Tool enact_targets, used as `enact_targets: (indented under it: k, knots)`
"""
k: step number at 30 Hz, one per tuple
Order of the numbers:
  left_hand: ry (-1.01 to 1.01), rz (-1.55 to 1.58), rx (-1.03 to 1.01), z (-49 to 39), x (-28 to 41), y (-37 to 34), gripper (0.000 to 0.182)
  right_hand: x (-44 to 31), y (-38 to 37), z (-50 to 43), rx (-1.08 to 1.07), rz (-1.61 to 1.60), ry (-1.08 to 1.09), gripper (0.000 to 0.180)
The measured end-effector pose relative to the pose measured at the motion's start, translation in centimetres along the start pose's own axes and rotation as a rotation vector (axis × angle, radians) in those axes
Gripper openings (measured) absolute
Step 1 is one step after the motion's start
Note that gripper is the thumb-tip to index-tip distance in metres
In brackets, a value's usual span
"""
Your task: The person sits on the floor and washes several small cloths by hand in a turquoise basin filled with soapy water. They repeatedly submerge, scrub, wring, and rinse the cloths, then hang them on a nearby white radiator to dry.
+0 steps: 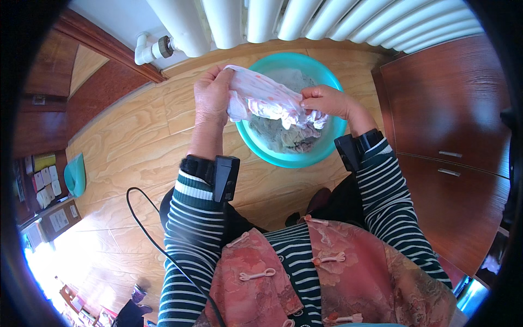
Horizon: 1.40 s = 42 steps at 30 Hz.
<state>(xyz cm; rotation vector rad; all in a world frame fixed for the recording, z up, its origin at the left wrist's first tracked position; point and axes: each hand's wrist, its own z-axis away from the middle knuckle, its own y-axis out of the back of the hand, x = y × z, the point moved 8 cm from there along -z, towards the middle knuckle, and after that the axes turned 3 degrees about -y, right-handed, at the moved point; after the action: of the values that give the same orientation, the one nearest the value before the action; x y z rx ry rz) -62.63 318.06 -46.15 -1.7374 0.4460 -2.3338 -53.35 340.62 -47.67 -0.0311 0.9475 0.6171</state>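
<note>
A wet white cloth with pink dots (267,88) is stretched between my two hands, above a turquoise plastic basin (292,163). My left hand (212,92) grips its upper left end, just past the basin's left rim. Its right end is pinched by the fingers of my right hand (327,102), over the right part of the basin. The cloth's lower edge hangs bunched and shiny. Beneath it, greyish garments (300,137) lie in sudsy water in the basin.
A white radiator (261,20) runs along the wall behind the basin. On the right stands a brown wooden cabinet (441,102). A turquoise plastic item (75,175) and a cardboard box (61,220) are at the left. A black cable (163,253) passes my left sleeve. Another person's legs (130,312) show at lower left.
</note>
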Motion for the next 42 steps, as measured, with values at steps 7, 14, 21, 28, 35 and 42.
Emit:
enact_targets:
  k: [7, 14, 21, 28, 35, 42]
  knots:
    - [-0.014, -0.121, -0.088, 0.1, 1.3, -0.2, 0.014, -0.5, 2.7, 0.3, 0.346, -0.028, 0.06, 0.019]
    - [0.005, -0.185, -0.047, -0.2, 1.8, 0.5, 0.013, -1.0, 3.5, 1.0, 0.32, -0.655, 0.16, 0.014]
    - [0.067, 0.015, -0.02, 0.3, 2.1, -0.4, 0.017, -1.5, 4.1, 1.0, 0.348, -0.855, 0.211, 0.019]
    - [0.07, 0.051, -0.255, 1.4, 2.2, -2.7, 0.025, -3.2, 4.0, 1.4, 0.248, -0.969, 0.381, 0.032]
    - [-0.015, -0.543, -0.631, 4.3, -0.9, -7.4, 0.035, -7.8, 2.5, 2.4, 0.028, -1.121, 0.597, 0.034]
    - [0.11, -0.367, -0.574, 4.5, -2.1, -7.5, 0.028, -7.2, 1.4, 1.9, 0.28, -0.662, 0.476, 0.033]
